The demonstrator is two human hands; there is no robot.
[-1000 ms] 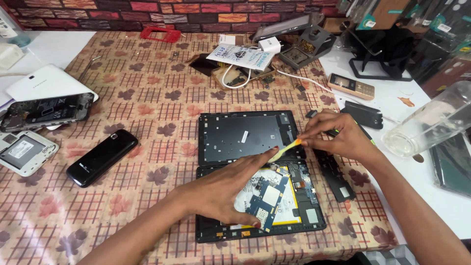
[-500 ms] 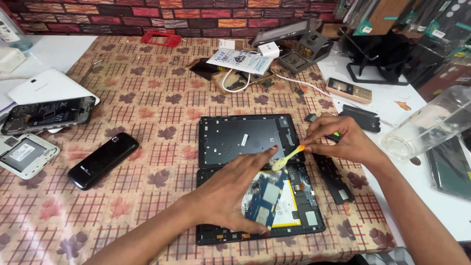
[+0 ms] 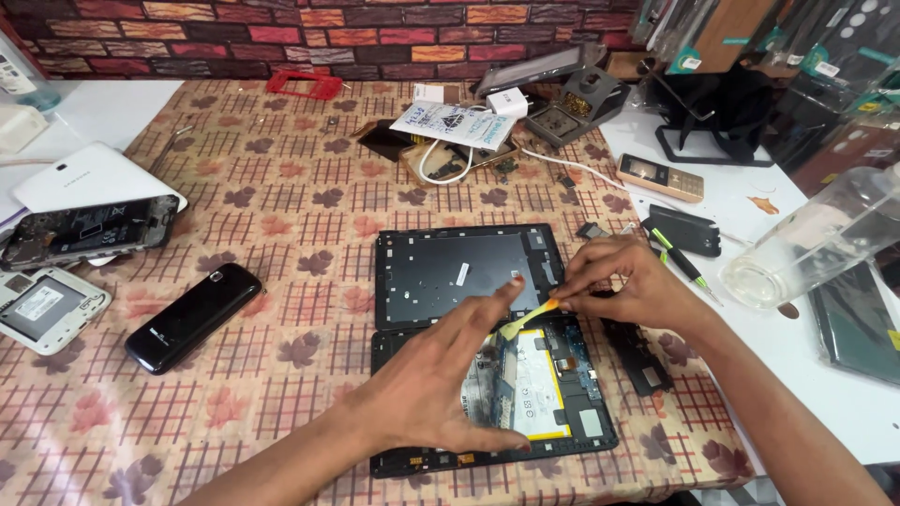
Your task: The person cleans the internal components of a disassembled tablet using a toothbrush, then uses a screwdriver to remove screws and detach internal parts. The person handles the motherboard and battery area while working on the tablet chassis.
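An opened black tablet lies on the patterned cloth, its back cover (image 3: pixel 450 272) folded away from the body (image 3: pixel 553 394), which shows a battery and circuit boards. My left hand (image 3: pixel 441 384) rests on the tablet body with fingers spread, one finger pointing up toward the cover. My right hand (image 3: pixel 623 286) pinches a small yellow pry tool (image 3: pixel 527 319) whose tip touches the seam between cover and body.
A black phone (image 3: pixel 192 317) lies left of the tablet. Opened phones (image 3: pixel 84 230) sit at the far left. Right of my hands are a black phone (image 3: pixel 684 230), a green-handled screwdriver (image 3: pixel 677 260), a clear plastic bottle (image 3: pixel 816 244) and a keypad phone (image 3: pixel 659 177).
The view has shifted slightly. My left hand has lifted its fingers and spread them over the tablet body. My right hand keeps the pry tool at the seam.
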